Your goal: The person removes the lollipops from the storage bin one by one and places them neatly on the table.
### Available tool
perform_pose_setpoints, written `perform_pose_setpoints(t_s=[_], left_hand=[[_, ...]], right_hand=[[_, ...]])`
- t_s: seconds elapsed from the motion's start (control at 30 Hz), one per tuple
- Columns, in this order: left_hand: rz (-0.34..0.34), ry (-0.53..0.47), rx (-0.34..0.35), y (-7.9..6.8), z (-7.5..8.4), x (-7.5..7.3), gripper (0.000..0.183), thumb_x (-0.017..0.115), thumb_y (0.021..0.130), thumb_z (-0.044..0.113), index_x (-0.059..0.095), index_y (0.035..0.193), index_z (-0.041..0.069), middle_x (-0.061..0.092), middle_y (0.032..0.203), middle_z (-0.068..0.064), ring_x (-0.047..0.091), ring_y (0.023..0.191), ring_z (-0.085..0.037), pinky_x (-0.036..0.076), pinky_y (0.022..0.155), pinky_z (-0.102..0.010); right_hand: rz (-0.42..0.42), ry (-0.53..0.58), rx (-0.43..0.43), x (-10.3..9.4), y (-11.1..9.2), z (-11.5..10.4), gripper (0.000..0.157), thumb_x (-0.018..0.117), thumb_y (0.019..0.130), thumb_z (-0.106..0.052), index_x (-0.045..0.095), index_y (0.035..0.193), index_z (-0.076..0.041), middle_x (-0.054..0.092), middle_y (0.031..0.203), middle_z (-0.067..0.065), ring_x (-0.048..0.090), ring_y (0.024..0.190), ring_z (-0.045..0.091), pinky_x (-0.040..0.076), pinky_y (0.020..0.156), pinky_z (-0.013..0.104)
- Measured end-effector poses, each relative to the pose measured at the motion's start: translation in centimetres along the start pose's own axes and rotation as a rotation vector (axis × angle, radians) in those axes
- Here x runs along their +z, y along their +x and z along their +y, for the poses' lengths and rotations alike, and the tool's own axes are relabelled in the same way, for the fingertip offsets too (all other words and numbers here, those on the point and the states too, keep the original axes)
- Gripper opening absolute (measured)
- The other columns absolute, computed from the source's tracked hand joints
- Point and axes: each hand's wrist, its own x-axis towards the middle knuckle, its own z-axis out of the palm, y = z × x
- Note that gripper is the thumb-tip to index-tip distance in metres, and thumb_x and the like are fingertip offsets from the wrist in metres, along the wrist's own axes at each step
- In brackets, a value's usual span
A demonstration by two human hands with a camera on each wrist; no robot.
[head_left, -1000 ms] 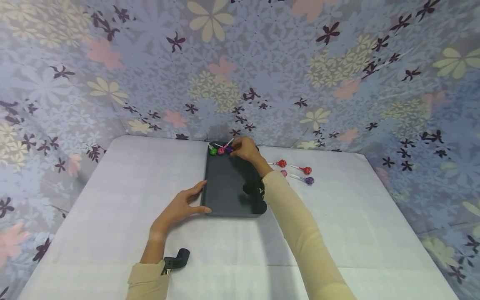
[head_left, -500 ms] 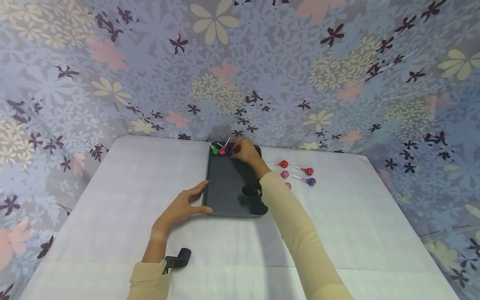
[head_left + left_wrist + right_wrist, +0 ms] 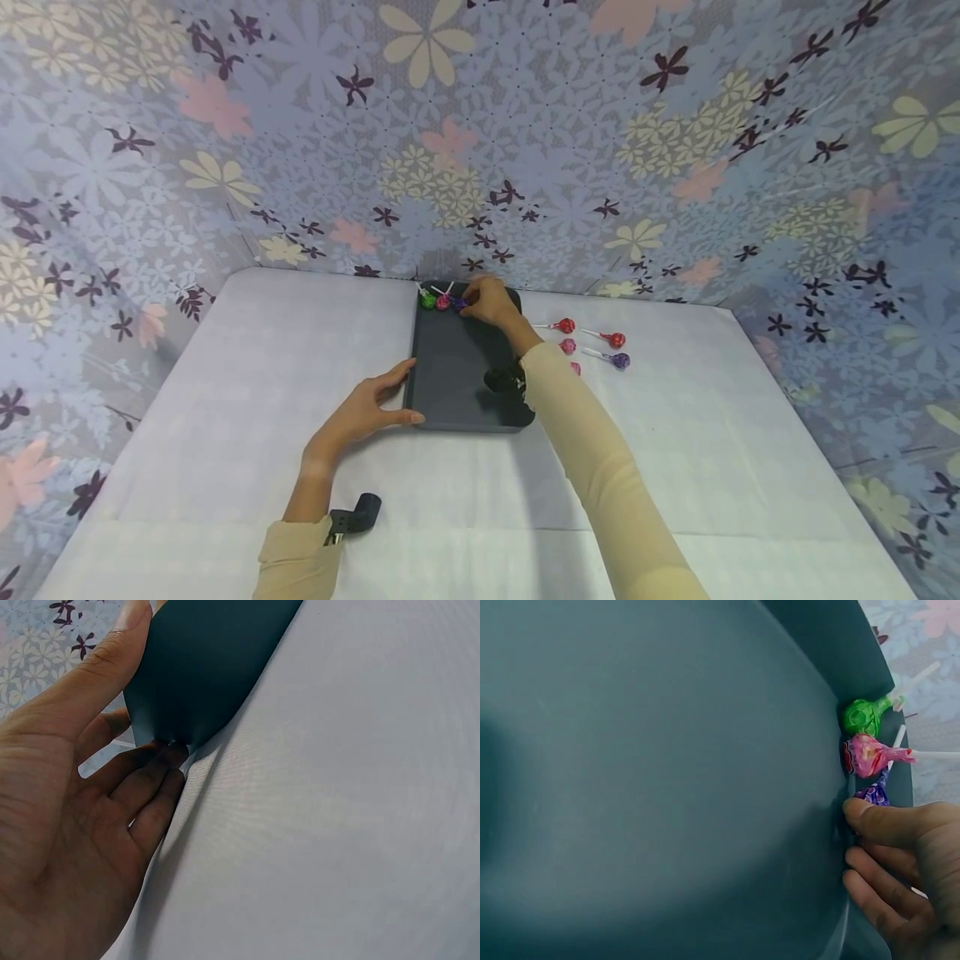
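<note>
A dark grey tray [image 3: 465, 375] lies on the white-covered table. My left hand [image 3: 367, 408] grips its near left corner, thumb at the front rim and fingers along the side; the left wrist view shows the fingers curled against the tray's lower edge. Inside the back edge, a green lollipop [image 3: 864, 716], a pink lollipop [image 3: 868, 756] and a purple lollipop [image 3: 874, 793] sit side by side, sticks toward the back wall. With thumb and fingers, my right hand [image 3: 491, 302] pinches the purple lollipop's head, partly hiding it. Its stick passes behind the pink one.
Right of the tray lie red lollipops [image 3: 617, 340], another purple lollipop [image 3: 619, 361] and pink lollipops [image 3: 567, 346], partly hidden by my right sleeve [image 3: 577, 417]. A flowered cloth backdrop [image 3: 525, 167] rises right behind the tray.
One white stick at the tray's back rim has swung a little to the left. Both hands stay nearly in place.
</note>
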Motion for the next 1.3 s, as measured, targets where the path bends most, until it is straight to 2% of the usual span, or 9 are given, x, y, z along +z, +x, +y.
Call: perform_pose_setpoints(t_s=[0.13,0.37,0.6,0.83,1.03,1.23,1.3], left_hand=[[-0.004,-0.007,0.009,0.0,0.1,0.1,0.093,0.08,0.081,0.031,0.027,0.155,0.012,0.023,0.16,-0.012,0.03,0.145,-0.035,0.033,0.118,-0.047],[-0.008,-0.01,0.003,-0.1,0.1,0.0,0.095,0.08,0.081,0.031,0.025,0.156,0.013,0.022,0.161,-0.011,0.03,0.144,-0.036,0.033,0.117,-0.047],[-0.02,-0.017,-0.023,-0.1,0.3,0.0,0.096,0.08,0.081,0.033,0.023,0.157,0.015,0.02,0.162,-0.011,0.03,0.144,-0.037,0.032,0.118,-0.047],[-0.023,-0.014,-0.003,0.0,0.2,-0.1,0.095,0.079,0.082,0.032,0.023,0.157,0.013,0.02,0.162,-0.014,0.03,0.144,-0.039,0.033,0.117,-0.049],[-0.029,-0.023,-0.005,0.0,0.3,0.0,0.096,0.08,0.081,0.031,0.023,0.157,0.014,0.02,0.162,-0.013,0.03,0.144,-0.038,0.033,0.117,-0.048],[-0.03,-0.007,0.0,0.0,0.1,0.0,0.095,0.079,0.082,0.032,0.023,0.157,0.013,0.02,0.162,-0.014,0.03,0.144,-0.039,0.034,0.117,-0.048],[-0.029,-0.005,0.004,0.0,0.0,0.0,0.095,0.078,0.082,0.032,0.023,0.157,0.013,0.02,0.162,-0.014,0.03,0.144,-0.039,0.034,0.117,-0.049]], right_hand=[[0.004,0.051,0.01,-0.2,-0.3,0.0,0.031,0.08,0.08,-0.009,0.072,0.108,0.004,0.071,0.108,0.018,0.068,0.102,0.028,0.057,0.091,0.036],[0.04,0.118,-0.011,-0.6,-1.0,0.4,0.029,0.081,0.079,-0.01,0.074,0.104,0.001,0.073,0.103,0.017,0.07,0.097,0.027,0.06,0.083,0.035],[0.057,0.204,-0.042,-1.7,-1.9,0.9,0.028,0.079,0.081,-0.009,0.073,0.106,0.001,0.071,0.109,0.017,0.07,0.097,0.029,0.06,0.082,0.036],[0.098,0.351,-0.027,-3.2,-3.1,1.6,0.032,0.078,0.081,-0.006,0.07,0.111,0.004,0.069,0.112,0.021,0.068,0.103,0.034,0.059,0.088,0.04],[0.136,0.448,0.004,-4.1,-4.6,3.0,0.034,0.075,0.083,-0.002,0.069,0.116,0.003,0.066,0.119,0.021,0.066,0.109,0.035,0.059,0.09,0.043],[0.165,0.498,-0.009,-4.7,-6.1,4.4,0.03,0.074,0.084,-0.001,0.07,0.113,0.003,0.067,0.115,0.022,0.065,0.11,0.035,0.06,0.086,0.04],[0.16,0.513,-0.013,-5.3,-7.2,3.8,0.029,0.073,0.084,0.0,0.069,0.113,0.006,0.066,0.115,0.025,0.065,0.11,0.037,0.06,0.086,0.039]])
